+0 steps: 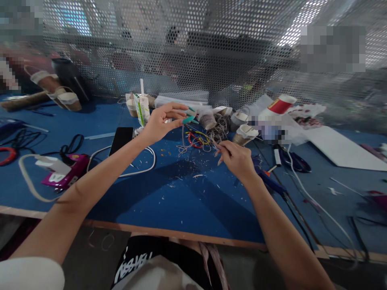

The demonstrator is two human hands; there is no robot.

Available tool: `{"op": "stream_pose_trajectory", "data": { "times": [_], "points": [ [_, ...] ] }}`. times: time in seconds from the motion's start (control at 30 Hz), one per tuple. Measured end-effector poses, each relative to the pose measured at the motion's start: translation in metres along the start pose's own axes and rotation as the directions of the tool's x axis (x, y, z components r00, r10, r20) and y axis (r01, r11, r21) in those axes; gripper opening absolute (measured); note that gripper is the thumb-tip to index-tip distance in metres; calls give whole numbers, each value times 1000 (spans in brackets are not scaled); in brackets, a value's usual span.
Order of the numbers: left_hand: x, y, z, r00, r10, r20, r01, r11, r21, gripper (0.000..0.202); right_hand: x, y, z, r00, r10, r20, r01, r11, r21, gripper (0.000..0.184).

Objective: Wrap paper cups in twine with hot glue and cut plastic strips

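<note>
My left hand [161, 122] is raised over the blue table [169, 201] and pinches a small teal-handled tool [189, 119] between thumb and fingers. My right hand [237, 159] is lower and to the right, fingers pinched on a thin pale wire [208, 139] that runs up toward the tool. Just behind both hands lies a tangle of red and yellow wires [196, 141]. Small bits of wire trimmings are scattered on the table under the hands.
Paper cups and thread spools [242, 135] crowd the back middle, with a red cup [281, 104] on its side. A black phone [121, 139], white cable [142, 169] and pink device [68, 171] lie left. Scissors [294, 161] and cords lie right. A perforated metal screen [193, 48] stands behind.
</note>
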State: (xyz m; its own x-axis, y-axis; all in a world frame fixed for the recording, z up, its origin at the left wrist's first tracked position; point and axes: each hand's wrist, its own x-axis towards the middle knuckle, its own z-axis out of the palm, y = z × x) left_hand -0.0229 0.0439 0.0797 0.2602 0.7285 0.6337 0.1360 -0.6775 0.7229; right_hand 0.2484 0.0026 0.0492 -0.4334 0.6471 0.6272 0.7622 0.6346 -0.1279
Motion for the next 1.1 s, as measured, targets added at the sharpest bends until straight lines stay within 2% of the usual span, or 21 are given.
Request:
{"op": "stream_pose_trajectory", "data": {
  "times": [0.2,0.33,0.4,0.47,0.57,0.67,0.73,0.83,1.1],
  "points": [
    [1,9,-5,1000,26,-18,-26,1000,7,46,0,-1,0,998,53,18,-54,998,34,21],
    [8,-7,-10,995,58,-82,-57,998,7,54,0,-2,-1,996,83,12,-84,996,43,22],
    [11,-20,-10,999,12,-44,-14,999,-50,59,0,-3,0,996,91,8,-91,994,59,22],
    [10,-29,-7,992,-96,76,106,984,-142,66,1,-3,0,995,99,-6,-98,993,60,22],
    [5,-28,2,942,-236,238,283,940,-190,64,1,-4,2,994,94,-61,-92,995,42,22],
    [0,-20,9,901,-297,315,365,913,-181,51,1,-6,3,988,83,-131,-78,996,48,20],
    [-2,-15,12,885,-320,338,393,903,-173,41,1,-7,3,980,108,-168,-99,993,61,19],
    [-4,-14,14,884,-326,334,395,904,-164,29,2,-11,2,962,180,-203,-164,982,92,17],
    [-6,-12,16,891,-312,331,381,909,-169,21,2,-20,2,917,320,-237,-280,941,188,14]
  ]
}}
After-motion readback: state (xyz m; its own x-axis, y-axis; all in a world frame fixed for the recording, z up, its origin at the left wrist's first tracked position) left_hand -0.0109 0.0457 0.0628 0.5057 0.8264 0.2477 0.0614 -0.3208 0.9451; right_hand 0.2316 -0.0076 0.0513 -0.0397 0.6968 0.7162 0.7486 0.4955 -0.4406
